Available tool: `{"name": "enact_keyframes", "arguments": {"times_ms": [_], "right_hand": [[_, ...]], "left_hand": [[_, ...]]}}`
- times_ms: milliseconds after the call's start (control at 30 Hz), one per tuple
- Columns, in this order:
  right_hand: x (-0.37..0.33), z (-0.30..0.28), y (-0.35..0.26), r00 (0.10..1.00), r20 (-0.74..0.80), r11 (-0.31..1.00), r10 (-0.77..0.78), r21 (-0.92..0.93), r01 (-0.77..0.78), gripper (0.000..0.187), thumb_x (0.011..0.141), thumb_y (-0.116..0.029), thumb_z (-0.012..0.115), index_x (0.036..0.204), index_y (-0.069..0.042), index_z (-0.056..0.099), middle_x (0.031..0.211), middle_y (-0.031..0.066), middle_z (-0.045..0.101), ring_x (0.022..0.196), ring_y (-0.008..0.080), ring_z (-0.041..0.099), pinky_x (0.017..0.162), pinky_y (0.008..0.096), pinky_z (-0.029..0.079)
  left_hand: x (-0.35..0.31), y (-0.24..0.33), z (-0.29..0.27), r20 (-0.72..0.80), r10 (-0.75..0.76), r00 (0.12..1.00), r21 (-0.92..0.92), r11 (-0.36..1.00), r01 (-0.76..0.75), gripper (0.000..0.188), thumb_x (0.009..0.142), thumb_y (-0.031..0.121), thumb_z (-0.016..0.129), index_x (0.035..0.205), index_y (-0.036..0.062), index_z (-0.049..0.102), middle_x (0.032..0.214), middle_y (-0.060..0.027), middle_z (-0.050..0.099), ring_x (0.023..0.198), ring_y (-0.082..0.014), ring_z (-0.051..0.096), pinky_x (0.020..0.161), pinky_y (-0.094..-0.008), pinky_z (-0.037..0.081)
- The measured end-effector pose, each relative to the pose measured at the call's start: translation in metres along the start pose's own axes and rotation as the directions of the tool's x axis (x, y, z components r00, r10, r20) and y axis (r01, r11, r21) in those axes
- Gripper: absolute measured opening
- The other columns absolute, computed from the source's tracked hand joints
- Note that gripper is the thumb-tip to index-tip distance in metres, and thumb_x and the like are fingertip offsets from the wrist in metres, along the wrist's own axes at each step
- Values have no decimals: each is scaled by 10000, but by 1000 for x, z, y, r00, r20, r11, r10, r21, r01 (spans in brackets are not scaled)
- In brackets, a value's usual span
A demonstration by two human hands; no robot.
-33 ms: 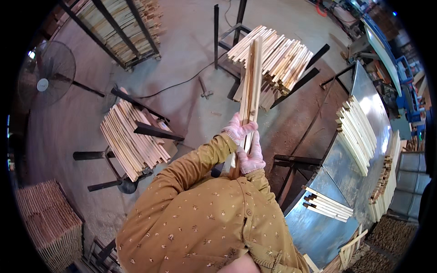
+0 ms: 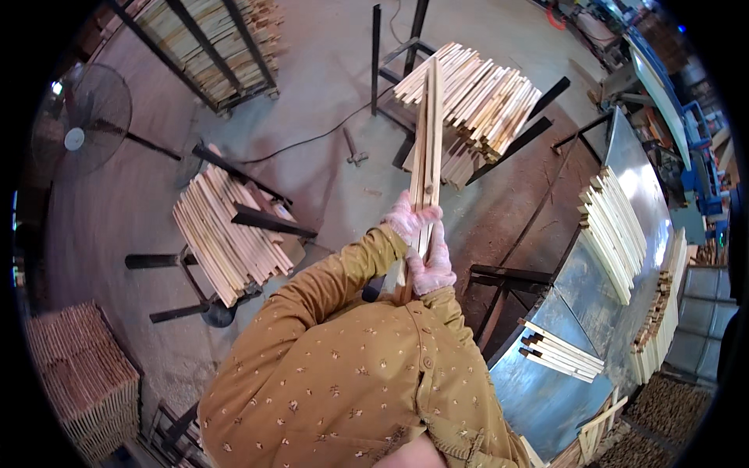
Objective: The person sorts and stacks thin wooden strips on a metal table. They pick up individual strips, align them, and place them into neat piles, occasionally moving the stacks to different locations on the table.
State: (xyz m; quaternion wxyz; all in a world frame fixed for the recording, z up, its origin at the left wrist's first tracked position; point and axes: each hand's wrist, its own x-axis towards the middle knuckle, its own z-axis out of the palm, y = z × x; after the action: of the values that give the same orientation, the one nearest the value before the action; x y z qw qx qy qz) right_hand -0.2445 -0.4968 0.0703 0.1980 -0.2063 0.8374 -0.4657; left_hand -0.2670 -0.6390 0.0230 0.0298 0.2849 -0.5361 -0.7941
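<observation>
No text, label, brand, number or sign can be read anywhere in this view. The pale round hub [image 2: 74,140] at the centre of the standing fan is too small to show whether it bears any lettering. The blue equipment [image 2: 711,204] near the right rim is too small and blurred for any marking on it to be made out.

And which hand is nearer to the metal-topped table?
Right. The right hand, lower on the held wooden sticks, is left of the metal-topped table; the left hand, farther up the sticks, is farther left of it.
</observation>
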Motion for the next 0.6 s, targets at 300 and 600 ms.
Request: {"name": "enact_keyframes", "arguments": {"times_ms": [300, 600], "right_hand": [[-8, 28, 8, 897, 303, 931, -323, 274, 242, 836, 921, -241, 660, 1532, 42, 163, 1371, 183, 493, 1224, 268, 520, 1032, 350, 418], [-30, 101, 33, 858, 419, 914, -297, 384, 130, 624, 925, -112, 660, 1478, -10, 387, 1177, 94, 617, 1017, 178, 606, 902, 317, 505]], "left_hand": [[-64, -1, -46, -411, 132, 902, -163, 963, -215, 541, 819, 102, 766, 1292, 96, 503, 1014, -44, 623, 887, -150, 588, 790, -310, 521], [-223, -39, -332, -899, -228, 374, -335, 907, -255, 731, 759, 469, 785, 1249, 24, 475, 998, -156, 646, 828, -268, 633, 770, -369, 546]]}}
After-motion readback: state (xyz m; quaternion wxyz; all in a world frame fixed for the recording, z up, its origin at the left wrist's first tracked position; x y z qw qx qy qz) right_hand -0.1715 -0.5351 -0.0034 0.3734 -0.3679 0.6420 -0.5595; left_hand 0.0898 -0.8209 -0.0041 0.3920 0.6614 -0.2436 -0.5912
